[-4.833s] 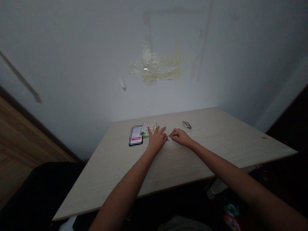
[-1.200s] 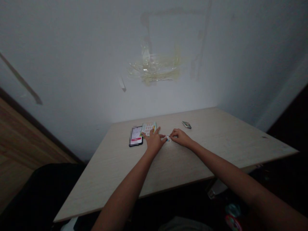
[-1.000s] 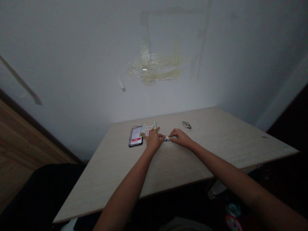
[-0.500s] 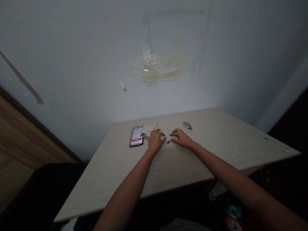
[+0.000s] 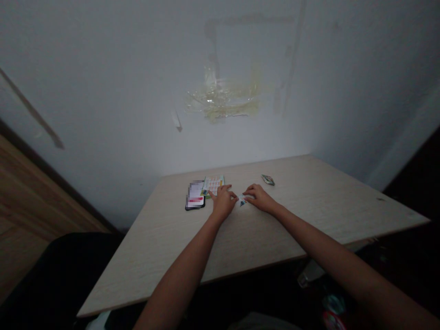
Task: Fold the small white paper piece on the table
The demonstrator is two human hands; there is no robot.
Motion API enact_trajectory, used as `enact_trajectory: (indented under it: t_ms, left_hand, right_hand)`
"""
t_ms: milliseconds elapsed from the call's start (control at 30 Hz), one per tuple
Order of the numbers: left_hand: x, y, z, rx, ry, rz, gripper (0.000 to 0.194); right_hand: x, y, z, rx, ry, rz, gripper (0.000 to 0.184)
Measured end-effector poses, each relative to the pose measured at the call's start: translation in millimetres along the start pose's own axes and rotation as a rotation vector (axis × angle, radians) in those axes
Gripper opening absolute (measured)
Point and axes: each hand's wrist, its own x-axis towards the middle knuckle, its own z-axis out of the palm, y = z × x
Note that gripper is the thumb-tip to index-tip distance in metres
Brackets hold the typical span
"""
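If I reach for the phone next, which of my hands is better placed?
Probably your left hand: it is nearer the phone, on the same side of the small paper. Your right hand is farther off, on the paper's other side.

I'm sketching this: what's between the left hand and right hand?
In the head view, a small white-and-blue piece, probably paper, lies between the left hand and right hand.

Cannot make out the marks on the small paper piece point(image 5: 242, 201), partly covered by left hand point(image 5: 223, 202) and right hand point(image 5: 259, 198). Cannot read the pixelated phone point(image 5: 195, 195) or the printed card's point(image 5: 213, 184) tiny text.
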Motion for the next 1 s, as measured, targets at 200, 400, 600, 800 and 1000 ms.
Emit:
enact_trajectory:
  t_ms: [200, 400, 600, 800, 1000]
  left_hand:
    - [1.6, -0.1, 6.0, -0.023, 0.027, -0.035, 0.009]
    - [3.3, -2.9, 11.2, -0.069, 0.046, -0.06, 0.007]
    - [3.9, -3.5, 12.3, -0.152, 0.082, -0.086, 0.005]
    - [2.9, -3.0, 13.3, -0.165, 0.115, -0.069, 0.008]
    - [2.5, 0.6, 11.6, -0.15, 0.089, -0.063, 0.013]
  right_hand:
    - [-0.3, -0.1, 0.2, 0.001, -0.001, -0.003, 0.025]
    - [0.2, 0.7, 0.3, 0.03, 0.0, 0.013, 0.028]
    - [1.9, 2.5, 0.6, 0.062, 0.053, 0.039, 0.023]
    - [4.4, 6.5, 0.4, 0.123, 0.079, 0.025, 0.013]
    - [5.7, 8.5, 0.2, 0.146, 0.103, 0.01, 0.013]
